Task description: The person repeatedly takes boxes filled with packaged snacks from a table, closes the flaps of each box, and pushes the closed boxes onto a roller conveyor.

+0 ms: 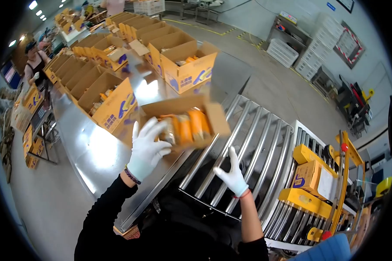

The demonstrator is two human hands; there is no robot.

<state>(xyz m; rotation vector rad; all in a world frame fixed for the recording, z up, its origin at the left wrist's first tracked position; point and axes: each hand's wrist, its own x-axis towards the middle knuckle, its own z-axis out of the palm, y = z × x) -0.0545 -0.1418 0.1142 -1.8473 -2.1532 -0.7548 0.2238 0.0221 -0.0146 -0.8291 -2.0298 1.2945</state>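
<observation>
An open cardboard box (217, 119), slightly blurred, sits where the metal table meets the rollers. Orange packets (185, 128) and clear-wrapped ones fill it. My left hand (148, 145), in a white glove, is at the box's near left corner with its fingers spread and curved; whether it touches the cardboard or a packet I cannot tell. My right hand (233, 174), gloved too, hovers over the roller conveyor (248, 148), thumb and forefinger apart, holding nothing. It is nearest to the rollers, a short way in front of the box's right end.
Rows of open printed boxes (113, 106) stand along the metal table (91, 152). To the right, a closed box (307, 176) lies between the yellow guides of a taping machine (311, 204). A person (37, 65) stands at the far left. White crates (283, 52) are by the wall.
</observation>
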